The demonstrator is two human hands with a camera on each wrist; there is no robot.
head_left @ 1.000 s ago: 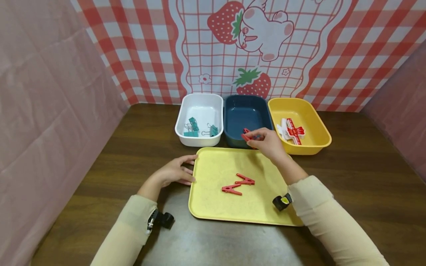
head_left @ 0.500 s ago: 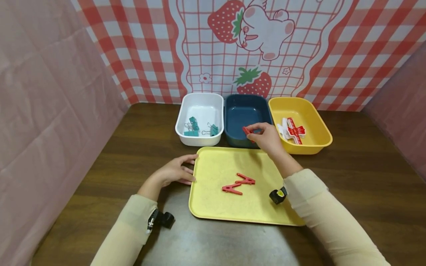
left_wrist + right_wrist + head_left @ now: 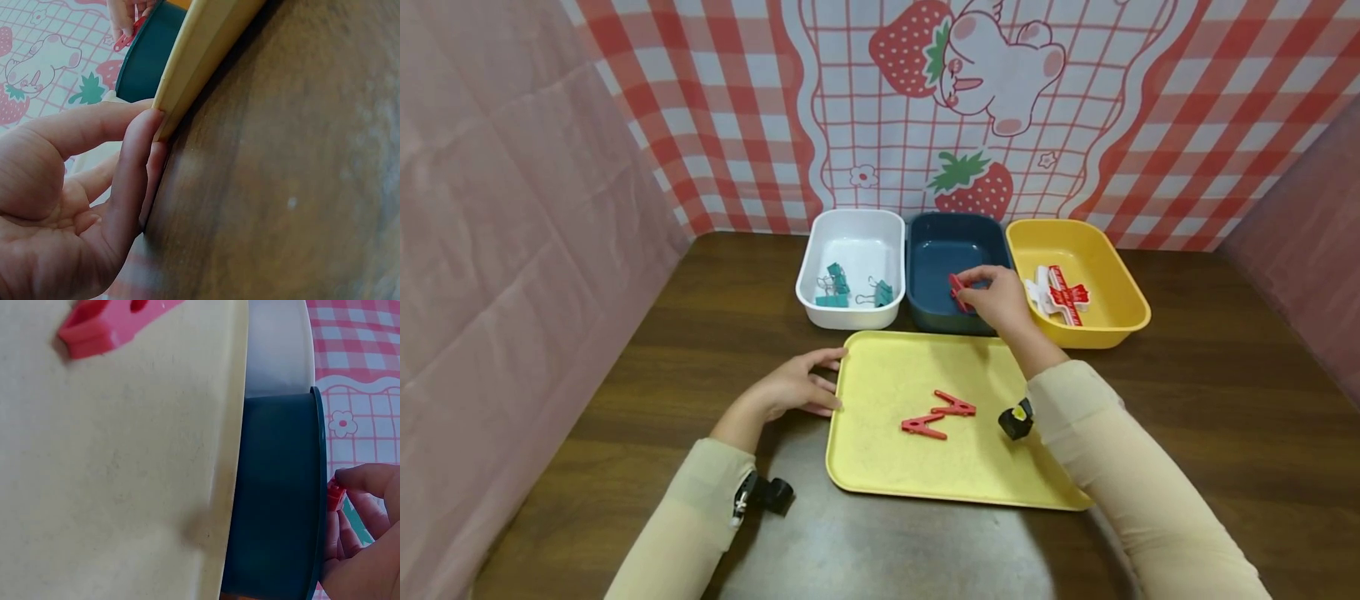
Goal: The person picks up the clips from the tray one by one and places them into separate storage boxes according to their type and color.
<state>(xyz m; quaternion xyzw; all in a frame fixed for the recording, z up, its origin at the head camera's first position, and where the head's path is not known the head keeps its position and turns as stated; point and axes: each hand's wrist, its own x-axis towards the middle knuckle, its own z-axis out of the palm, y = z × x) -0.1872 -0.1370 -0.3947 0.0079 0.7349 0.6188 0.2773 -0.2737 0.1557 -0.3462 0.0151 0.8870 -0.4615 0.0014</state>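
Note:
My right hand (image 3: 1000, 298) pinches a red clothespin (image 3: 957, 292) between thumb and fingers over the dark blue bin (image 3: 958, 242). In the right wrist view that clothespin (image 3: 335, 495) shows just beyond the bin's rim, partly covered by fingers. My left hand (image 3: 792, 387) rests at the left edge of the yellow tray (image 3: 865, 467), fingers and thumb spread along its rim. The left wrist view has the fingertips touching the tray's side (image 3: 181, 81). On the tray lie two more red clothespins, one lower left (image 3: 923, 427) and one upper right (image 3: 955, 404), close together.
Left of the blue bin stands a white bin (image 3: 850, 229) with several teal binder clips (image 3: 835, 287). On its right, a yellow bin (image 3: 1108, 275) holds red and white clips (image 3: 1063, 296). A checked cloth (image 3: 730, 125) hangs behind the bins on the wooden table (image 3: 700, 317).
My right hand has moved slightly forward and up in the head view, carrying the clothespin further over the blue bin. The left hand and the two clothespins on the tray stay put.

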